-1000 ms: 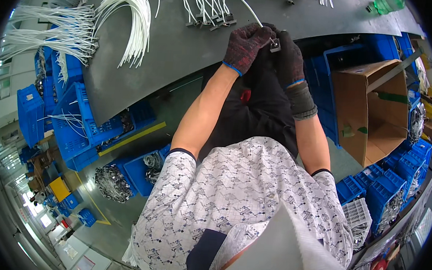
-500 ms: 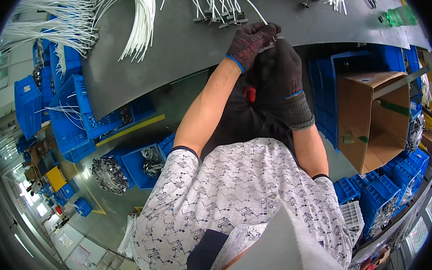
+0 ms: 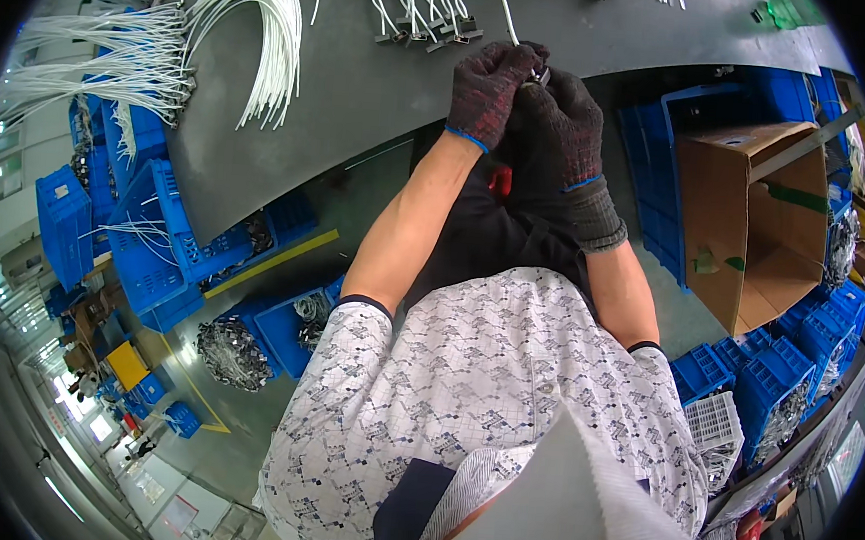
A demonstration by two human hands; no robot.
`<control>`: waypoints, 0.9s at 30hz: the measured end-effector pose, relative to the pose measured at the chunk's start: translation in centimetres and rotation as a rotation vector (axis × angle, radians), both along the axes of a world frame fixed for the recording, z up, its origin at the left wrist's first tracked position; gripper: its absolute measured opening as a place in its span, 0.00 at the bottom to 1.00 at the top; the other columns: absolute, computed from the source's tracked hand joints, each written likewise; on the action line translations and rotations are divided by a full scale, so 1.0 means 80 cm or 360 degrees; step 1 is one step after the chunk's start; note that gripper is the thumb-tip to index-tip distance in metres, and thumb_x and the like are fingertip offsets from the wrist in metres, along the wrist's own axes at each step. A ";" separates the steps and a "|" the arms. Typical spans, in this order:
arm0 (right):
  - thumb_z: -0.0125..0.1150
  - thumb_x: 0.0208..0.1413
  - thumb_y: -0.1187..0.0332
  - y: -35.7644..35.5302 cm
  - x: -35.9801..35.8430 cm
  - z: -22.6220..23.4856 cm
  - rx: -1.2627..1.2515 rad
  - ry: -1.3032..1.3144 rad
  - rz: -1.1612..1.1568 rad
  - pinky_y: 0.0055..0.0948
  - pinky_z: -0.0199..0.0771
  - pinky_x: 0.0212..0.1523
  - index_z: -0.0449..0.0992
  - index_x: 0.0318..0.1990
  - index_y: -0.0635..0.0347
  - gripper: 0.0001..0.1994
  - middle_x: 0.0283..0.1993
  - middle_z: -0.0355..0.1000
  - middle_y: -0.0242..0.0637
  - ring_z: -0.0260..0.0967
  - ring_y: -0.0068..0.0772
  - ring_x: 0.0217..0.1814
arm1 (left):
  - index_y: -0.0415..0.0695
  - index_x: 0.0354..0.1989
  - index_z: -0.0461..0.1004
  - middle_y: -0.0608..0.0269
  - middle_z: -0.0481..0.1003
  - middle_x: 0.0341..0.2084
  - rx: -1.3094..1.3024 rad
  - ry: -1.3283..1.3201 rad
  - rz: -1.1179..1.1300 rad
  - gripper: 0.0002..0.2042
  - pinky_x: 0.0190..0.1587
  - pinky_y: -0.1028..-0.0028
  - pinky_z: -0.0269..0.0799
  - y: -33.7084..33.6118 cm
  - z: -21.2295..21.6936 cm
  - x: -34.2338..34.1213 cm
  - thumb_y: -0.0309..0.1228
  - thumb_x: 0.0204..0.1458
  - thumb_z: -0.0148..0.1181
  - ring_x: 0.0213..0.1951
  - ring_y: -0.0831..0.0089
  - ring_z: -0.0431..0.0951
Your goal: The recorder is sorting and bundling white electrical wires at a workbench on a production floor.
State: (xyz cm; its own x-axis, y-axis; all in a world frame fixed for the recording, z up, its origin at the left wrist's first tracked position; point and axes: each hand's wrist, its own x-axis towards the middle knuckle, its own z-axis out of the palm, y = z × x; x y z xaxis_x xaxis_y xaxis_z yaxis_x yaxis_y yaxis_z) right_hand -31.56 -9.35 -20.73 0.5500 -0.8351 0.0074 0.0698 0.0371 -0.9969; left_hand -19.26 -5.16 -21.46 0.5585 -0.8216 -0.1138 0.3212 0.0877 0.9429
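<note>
Both my hands wear dark knitted gloves and meet at the near edge of the grey table (image 3: 345, 93). My left hand (image 3: 481, 98) is closed around the end of a white cable (image 3: 505, 10), which runs away over the table. Up against it, my right hand (image 3: 569, 129) is closed on a small shiny metal part (image 3: 539, 76) that shows between the fingertips. Whether the cable enters this part is hidden by the gloves. Just beyond my left hand lie several white cables with dark metal end pieces (image 3: 439, 38).
A curved bundle of white cables (image 3: 279, 49) lies on the table's left. More cables (image 3: 115, 72) hang over blue crates (image 3: 143, 250) there. To my right stand an open cardboard box (image 3: 715, 209) and a blue crate (image 3: 649, 190). A green bottle (image 3: 794, 11) is at the far right.
My right hand has turned and come closer to the left fingertips, and the metal part now shows between them. The whole view has shifted slightly.
</note>
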 end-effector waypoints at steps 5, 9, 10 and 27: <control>0.63 0.58 0.68 -0.005 0.011 -0.003 -0.0040 -0.0020 0.0052 0.24 0.76 0.39 0.74 0.51 0.68 0.16 0.38 0.78 0.39 0.74 0.22 0.37 | 0.36 0.38 0.81 0.60 0.82 0.36 0.0076 -0.0286 0.0028 0.08 0.43 0.76 0.74 0.002 0.000 0.018 0.29 0.60 0.60 0.38 0.76 0.79; 0.58 0.61 0.68 -0.022 0.022 0.001 0.0231 0.0041 0.0156 0.23 0.75 0.38 0.72 0.54 0.68 0.17 0.38 0.78 0.39 0.74 0.23 0.36 | 0.41 0.39 0.83 0.59 0.82 0.29 0.0229 -0.0668 0.0032 0.11 0.39 0.76 0.73 -0.008 0.022 0.091 0.36 0.56 0.62 0.33 0.78 0.79; 0.57 0.61 0.68 -0.038 0.022 -0.004 0.0005 0.0213 0.0147 0.23 0.75 0.38 0.71 0.55 0.67 0.17 0.39 0.78 0.39 0.74 0.23 0.36 | 0.43 0.40 0.83 0.59 0.82 0.32 0.0429 -0.0880 -0.0138 0.11 0.40 0.74 0.73 -0.010 0.018 0.124 0.36 0.57 0.59 0.35 0.75 0.80; 0.62 0.52 0.47 -0.341 0.096 -0.150 -0.0783 0.1653 -0.0473 0.48 0.65 0.60 0.71 0.58 0.63 0.32 0.49 0.74 0.59 0.68 0.61 0.58 | 0.47 0.45 0.79 0.49 0.79 0.44 0.2217 -0.1676 0.0261 0.16 0.47 0.52 0.77 -0.003 -0.119 0.440 0.41 0.53 0.52 0.47 0.48 0.80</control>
State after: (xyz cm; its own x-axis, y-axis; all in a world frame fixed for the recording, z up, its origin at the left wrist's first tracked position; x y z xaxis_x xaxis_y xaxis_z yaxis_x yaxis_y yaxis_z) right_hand -23.90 -36.63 -32.69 0.2672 -0.9632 0.0280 -0.8396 -0.2470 -0.4839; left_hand 15.97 -5.40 -30.98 0.9106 -0.3675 -0.1890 -0.3504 -0.9291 0.1186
